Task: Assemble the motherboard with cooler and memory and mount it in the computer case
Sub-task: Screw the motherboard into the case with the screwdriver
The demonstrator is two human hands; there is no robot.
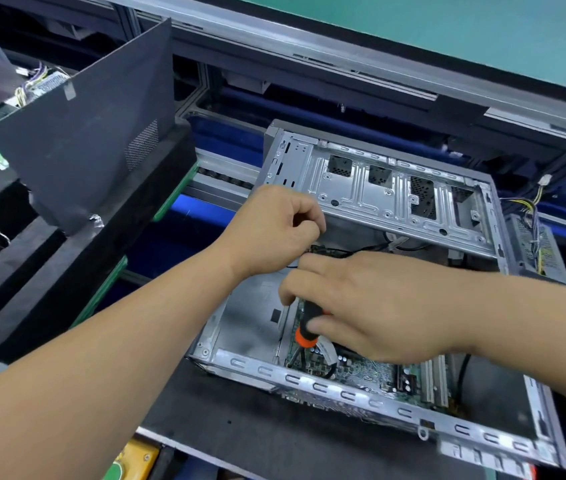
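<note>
Screwdriver (307,327) in right hand (378,306) inside case (343,393), left hand (274,226) curled near drive-cage edge

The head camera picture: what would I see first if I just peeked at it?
First, two bare arms reaching to the middle of the picture, into an open silver computer case. The right hand grips an orange and black screwdriver pointing down at the green motherboard lying inside the case, while the left hand, fingers curled, is just above it. At the left, a big dark panel leans up from black foam.
</note>
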